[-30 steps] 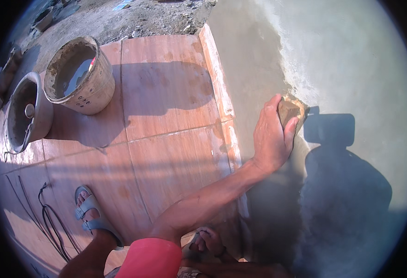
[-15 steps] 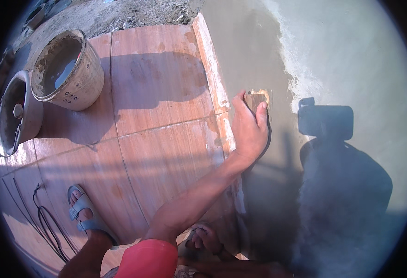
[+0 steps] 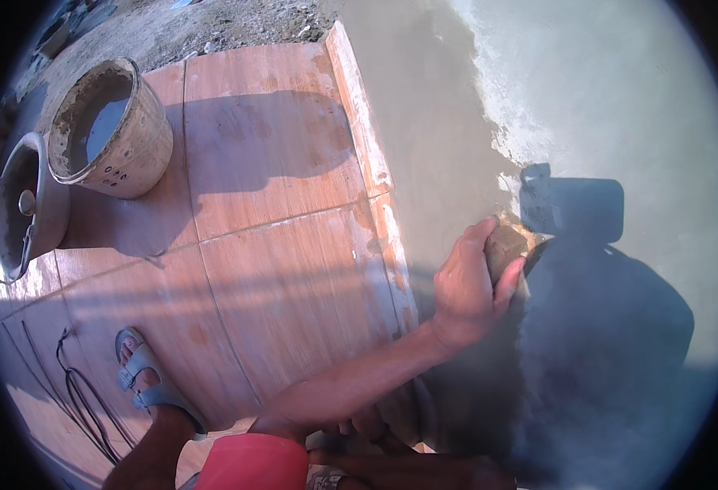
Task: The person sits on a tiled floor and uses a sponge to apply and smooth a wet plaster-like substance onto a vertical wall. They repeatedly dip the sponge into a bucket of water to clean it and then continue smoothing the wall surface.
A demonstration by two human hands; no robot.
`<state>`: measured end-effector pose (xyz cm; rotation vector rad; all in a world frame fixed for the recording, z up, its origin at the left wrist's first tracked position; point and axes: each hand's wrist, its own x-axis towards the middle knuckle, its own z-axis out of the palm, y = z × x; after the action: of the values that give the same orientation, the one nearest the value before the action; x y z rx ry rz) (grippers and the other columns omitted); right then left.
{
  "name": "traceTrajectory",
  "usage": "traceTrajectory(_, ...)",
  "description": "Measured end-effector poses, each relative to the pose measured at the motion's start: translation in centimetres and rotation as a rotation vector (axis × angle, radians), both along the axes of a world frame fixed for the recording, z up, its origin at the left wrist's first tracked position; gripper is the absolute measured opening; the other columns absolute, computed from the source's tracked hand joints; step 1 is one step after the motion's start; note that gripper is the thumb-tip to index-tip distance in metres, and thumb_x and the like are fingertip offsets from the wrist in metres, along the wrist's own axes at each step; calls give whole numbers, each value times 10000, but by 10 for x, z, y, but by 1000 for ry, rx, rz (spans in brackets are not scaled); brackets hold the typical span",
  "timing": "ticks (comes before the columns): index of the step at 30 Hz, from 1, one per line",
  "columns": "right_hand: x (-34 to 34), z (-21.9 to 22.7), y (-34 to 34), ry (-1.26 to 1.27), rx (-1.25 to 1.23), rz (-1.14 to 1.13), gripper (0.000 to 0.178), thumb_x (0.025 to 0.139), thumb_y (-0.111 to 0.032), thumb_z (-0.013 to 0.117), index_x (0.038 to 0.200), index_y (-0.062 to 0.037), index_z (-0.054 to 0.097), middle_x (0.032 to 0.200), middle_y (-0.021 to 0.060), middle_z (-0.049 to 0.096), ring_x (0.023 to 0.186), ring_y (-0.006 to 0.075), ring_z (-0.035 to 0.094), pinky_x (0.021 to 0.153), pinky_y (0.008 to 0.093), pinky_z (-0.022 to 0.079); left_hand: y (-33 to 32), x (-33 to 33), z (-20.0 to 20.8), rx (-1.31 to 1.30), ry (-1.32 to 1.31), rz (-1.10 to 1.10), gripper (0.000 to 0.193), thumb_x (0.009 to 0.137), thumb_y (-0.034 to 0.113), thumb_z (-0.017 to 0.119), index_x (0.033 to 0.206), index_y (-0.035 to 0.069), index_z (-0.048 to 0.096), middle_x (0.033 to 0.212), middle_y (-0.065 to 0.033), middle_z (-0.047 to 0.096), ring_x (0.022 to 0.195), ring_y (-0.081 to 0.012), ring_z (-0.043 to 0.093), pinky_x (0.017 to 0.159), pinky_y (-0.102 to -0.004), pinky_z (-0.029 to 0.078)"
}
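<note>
My left hand (image 3: 471, 286) is closed round a small brown sponge (image 3: 503, 247) with a ragged yellowish edge. It presses the sponge to the wet grey plaster (image 3: 432, 122), where the darker coat meets a paler stretch. The thumb lies along the sponge's right side and the fingers along its left. Low in the picture, my right hand (image 3: 367, 422) is in shade behind the left forearm. Only parts of its bent fingers show, and whether they hold anything is hidden.
A plaster-stained bucket (image 3: 126, 155) with grey liquid stands on wood-look tiles (image 3: 269, 269), beside a second bucket (image 3: 36, 196). Black cable (image 3: 81, 400) lies near my sandalled foot (image 3: 147, 371). A raised tile strip (image 3: 359, 106) borders the plaster. Gravel (image 3: 236, 28) lies beyond.
My left hand has moved right and down across the plaster with the sponge, from near the tile strip to the paler edge. The left forearm now covers most of my right hand.
</note>
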<state>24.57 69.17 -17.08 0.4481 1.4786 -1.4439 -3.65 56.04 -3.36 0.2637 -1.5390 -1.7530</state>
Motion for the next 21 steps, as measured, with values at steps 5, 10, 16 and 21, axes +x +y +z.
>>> traceTrajectory(5,-5,12,-12,94,0,31,202,994,-130,435,1041,24,556,729,83,634,502,100,534,474,233,443,-34,-22,4,110,-268,-40,523,889,148,673,1274,-51,380,943,-228,574,705,-253,594,658,-370,495)
traceTrajectory(10,-16,16,-17,65,-53,0,208,998,-132,434,1053,25,558,725,81,632,492,100,533,468,233,444,-1,28,-3,-88,8,-115,384,899,115,649,1208,-10,456,926,-195,564,720,-255,606,604,-362,485)
traceTrajectory(16,-7,8,-10,51,-39,-10,212,1003,-140,436,1051,25,560,725,83,633,493,101,537,465,236,444,-13,-2,20,-33,-181,-44,333,875,101,664,1164,25,517,979,-198,562,760,-339,606,649,-387,502)
traceTrajectory(21,1,0,-5,56,-47,-23,217,1007,-148,437,1047,25,562,726,84,634,494,102,542,464,238,445,14,46,-4,-67,-112,-179,310,888,77,645,1156,17,502,952,-171,551,721,-304,587,614,-365,489)
